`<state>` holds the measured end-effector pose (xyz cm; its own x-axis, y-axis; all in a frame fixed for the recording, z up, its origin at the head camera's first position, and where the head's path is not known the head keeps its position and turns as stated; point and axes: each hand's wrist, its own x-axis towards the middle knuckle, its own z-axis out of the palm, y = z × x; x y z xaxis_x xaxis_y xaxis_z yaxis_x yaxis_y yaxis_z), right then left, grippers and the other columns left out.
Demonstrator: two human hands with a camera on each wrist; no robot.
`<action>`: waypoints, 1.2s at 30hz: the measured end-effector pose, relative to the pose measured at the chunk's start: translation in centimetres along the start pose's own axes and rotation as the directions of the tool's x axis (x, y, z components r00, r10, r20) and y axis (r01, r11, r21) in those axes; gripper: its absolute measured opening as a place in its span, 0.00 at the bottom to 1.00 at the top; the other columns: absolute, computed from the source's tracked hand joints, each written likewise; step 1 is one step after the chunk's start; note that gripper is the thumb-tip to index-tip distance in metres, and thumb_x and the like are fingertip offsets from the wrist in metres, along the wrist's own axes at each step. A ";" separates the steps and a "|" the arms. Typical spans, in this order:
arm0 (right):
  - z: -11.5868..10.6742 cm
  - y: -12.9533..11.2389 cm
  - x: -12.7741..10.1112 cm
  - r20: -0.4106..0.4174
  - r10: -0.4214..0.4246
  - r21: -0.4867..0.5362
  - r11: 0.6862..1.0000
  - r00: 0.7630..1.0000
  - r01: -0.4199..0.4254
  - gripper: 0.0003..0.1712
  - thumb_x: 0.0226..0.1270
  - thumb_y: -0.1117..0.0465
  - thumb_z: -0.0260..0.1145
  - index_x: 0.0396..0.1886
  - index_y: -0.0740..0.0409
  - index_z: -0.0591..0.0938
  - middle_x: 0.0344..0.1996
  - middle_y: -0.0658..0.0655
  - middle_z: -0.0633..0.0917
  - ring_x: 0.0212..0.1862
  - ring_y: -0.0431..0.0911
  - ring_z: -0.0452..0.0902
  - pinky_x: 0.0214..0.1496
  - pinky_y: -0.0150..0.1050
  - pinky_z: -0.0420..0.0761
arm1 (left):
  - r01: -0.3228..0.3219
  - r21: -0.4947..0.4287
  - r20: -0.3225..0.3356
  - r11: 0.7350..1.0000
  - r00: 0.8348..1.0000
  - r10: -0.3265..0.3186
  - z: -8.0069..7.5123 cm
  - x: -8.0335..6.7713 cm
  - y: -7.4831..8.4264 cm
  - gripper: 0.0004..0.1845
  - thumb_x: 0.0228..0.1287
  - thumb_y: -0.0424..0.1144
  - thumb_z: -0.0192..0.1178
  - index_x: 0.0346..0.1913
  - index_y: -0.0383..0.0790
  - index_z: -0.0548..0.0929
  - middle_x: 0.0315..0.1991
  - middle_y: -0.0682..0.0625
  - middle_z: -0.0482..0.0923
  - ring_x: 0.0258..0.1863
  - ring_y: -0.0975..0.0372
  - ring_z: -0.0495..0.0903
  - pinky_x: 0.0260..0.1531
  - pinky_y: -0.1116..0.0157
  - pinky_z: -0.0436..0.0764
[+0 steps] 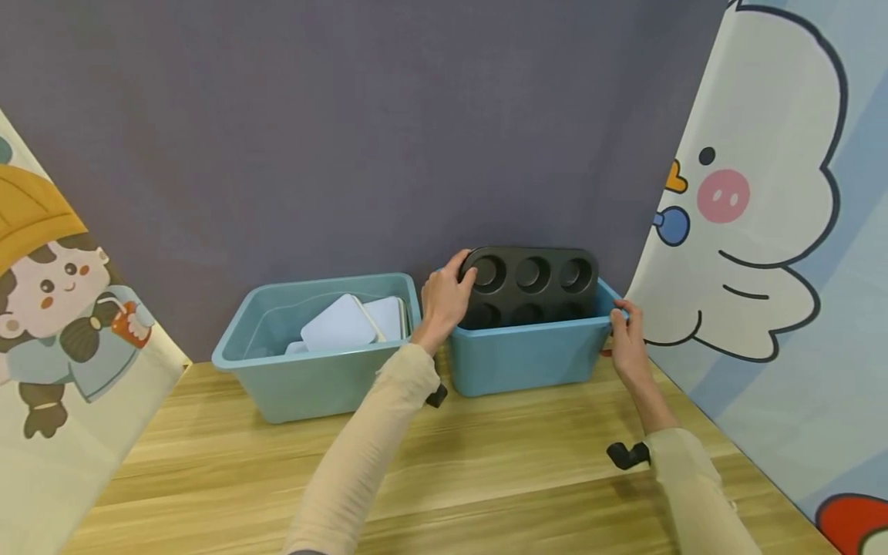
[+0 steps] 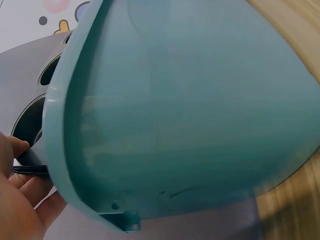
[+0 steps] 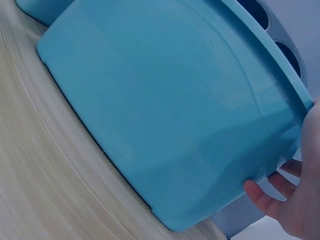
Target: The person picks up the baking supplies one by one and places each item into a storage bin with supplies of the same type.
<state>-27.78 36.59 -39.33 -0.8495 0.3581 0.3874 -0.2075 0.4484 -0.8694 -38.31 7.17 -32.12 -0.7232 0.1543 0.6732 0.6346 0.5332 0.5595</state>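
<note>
Black metal, a six-cup muffin tin (image 1: 533, 287) stands on its long edge inside the darker blue bin (image 1: 527, 358), leaning against the back wall, cups facing forward. The left hand (image 1: 446, 297) has its fingers curled over the tin's upper left corner, gripping it. The right hand (image 1: 627, 339) grips the bin's right rim, thumb on top and fingers curled round it. Just beside it to the left on the wooden surface (image 1: 486, 470) sits a paler blue bin (image 1: 312, 370) holding white flat lids (image 1: 340, 324)
</note>
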 end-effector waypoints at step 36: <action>0.0 0.0 -0.2 0.007 -0.009 0.028 1.000 1.000 0.009 0.30 0.83 0.48 0.36 0.75 0.61 0.51 0.47 0.60 0.62 0.47 0.52 0.60 0.29 0.30 0.76 | -0.033 0.229 0.306 0.973 0.951 -0.040 0.8 -1.8 -0.4 0.19 0.75 0.39 0.52 0.66 0.43 0.72 0.57 0.45 0.76 0.43 0.55 0.80 0.38 0.57 0.81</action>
<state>-27.60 36.47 -39.41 -0.8508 0.3483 0.3934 -0.2287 0.4286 -0.8741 -37.51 7.36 -33.98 -0.7964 0.3802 0.4703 0.5790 0.7041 0.4112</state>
